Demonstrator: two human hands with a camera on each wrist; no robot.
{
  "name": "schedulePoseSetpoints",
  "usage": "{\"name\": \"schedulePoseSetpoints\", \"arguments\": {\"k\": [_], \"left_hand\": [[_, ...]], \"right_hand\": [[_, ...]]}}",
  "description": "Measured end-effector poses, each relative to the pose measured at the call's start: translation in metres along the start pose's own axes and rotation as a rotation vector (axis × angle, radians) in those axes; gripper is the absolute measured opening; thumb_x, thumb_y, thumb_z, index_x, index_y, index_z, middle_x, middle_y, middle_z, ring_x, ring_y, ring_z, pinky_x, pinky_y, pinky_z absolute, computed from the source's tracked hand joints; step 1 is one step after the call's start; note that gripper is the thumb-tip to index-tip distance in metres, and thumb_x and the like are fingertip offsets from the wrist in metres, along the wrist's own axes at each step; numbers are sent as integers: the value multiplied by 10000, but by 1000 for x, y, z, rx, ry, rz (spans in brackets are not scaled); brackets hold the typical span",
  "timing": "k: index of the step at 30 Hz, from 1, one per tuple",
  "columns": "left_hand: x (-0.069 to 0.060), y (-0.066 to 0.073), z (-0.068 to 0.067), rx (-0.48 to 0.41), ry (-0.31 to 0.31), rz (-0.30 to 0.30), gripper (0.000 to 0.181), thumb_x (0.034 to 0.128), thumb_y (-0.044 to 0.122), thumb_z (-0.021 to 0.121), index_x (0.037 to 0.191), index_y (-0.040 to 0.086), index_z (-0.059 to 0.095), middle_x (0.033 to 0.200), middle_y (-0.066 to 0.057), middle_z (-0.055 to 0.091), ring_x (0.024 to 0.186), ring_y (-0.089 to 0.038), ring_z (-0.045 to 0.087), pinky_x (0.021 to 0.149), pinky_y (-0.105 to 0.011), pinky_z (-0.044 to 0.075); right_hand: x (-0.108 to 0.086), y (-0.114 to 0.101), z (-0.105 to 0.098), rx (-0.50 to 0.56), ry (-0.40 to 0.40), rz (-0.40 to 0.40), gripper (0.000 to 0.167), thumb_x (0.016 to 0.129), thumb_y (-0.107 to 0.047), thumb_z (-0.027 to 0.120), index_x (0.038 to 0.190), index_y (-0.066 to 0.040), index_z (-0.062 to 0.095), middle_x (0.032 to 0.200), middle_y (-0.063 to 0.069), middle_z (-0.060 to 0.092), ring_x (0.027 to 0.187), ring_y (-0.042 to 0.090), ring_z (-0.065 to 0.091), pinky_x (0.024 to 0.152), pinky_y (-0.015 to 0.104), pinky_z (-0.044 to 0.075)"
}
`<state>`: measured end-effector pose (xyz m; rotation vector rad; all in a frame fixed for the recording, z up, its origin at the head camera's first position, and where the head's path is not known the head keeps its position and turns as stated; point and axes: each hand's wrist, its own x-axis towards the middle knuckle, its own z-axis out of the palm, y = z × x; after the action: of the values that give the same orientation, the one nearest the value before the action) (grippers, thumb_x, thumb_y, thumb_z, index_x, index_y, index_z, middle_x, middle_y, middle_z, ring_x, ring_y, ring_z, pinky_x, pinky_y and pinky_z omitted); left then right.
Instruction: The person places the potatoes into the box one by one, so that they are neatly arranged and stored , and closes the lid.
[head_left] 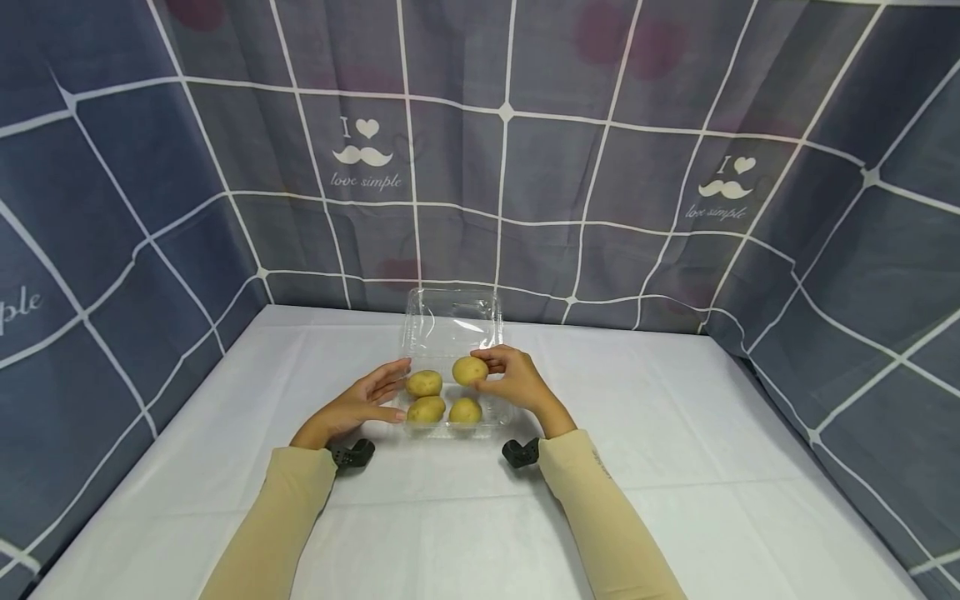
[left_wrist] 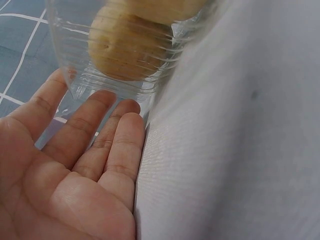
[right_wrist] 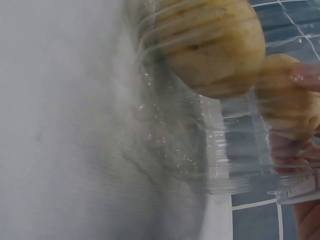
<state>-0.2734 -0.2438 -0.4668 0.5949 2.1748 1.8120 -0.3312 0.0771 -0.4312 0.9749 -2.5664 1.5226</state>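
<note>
A clear plastic clamshell box [head_left: 497, 410] stands on the table with its lid [head_left: 453, 323] raised at the back. My right hand [head_left: 522, 385] pinches a yellow potato [head_left: 468, 371] between thumb and fingers at the box's back right; the right wrist view shows this potato [right_wrist: 281, 102] through the plastic. Inside the box lie two potatoes on the left, one behind [head_left: 423, 383] and one in front [head_left: 426, 410], plus another potato [head_left: 465, 411] at the front right. My left hand [head_left: 360, 402] is beside the left wall, its fingers [left_wrist: 82, 125] extended at the ribbed plastic and its palm holding nothing.
A white cloth covers the table [head_left: 420, 533]. Grey checked curtains [head_left: 457, 167] with white lines enclose the back and both sides. Each wrist carries a black device [head_left: 352, 454] below the hand.
</note>
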Motion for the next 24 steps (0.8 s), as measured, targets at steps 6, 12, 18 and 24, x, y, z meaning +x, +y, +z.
{"name": "schedulePoseSetpoints", "arguments": {"k": [6, 12, 18, 24], "left_hand": [[0, 0, 0, 1, -3, 7, 1020, 915, 36, 841, 1694, -55, 190, 1753, -307, 181, 1608, -519, 195, 1296, -619, 178], [-1, 1, 1, 3, 0, 7, 1017, 913, 39, 840, 1693, -56, 193, 1749, -314, 188, 1605, -522, 203, 1292, -615, 188], [0, 1, 1, -1, 4, 5, 1021, 906, 43, 846, 1691, -56, 200, 1748, -315, 188, 1603, -523, 206, 1292, -611, 187], [1, -1, 0, -4, 5, 1, 1024, 905, 39, 845, 1696, -44, 200, 1757, -300, 180, 1610, -514, 197, 1295, -608, 182]], "right_hand": [[0, 1, 4, -41, 7, 15, 473, 867, 10, 838, 1320, 78, 722, 1264, 219, 734, 1098, 368, 753, 999, 462, 616], [-3, 1, 8, -79, 17, -7, 472, 862, -8, 869, 1310, 57, 736, 1265, 201, 742, 1105, 378, 745, 1011, 498, 605], [-5, 0, 10, -142, 9, -27, 447, 867, -23, 874, 1292, 37, 752, 1270, 183, 746, 1132, 370, 727, 1022, 489, 598], [-5, 0, 11, -204, -10, -42, 419, 876, -10, 861, 1279, 34, 756, 1302, 184, 744, 1152, 374, 715, 1028, 474, 596]]}}
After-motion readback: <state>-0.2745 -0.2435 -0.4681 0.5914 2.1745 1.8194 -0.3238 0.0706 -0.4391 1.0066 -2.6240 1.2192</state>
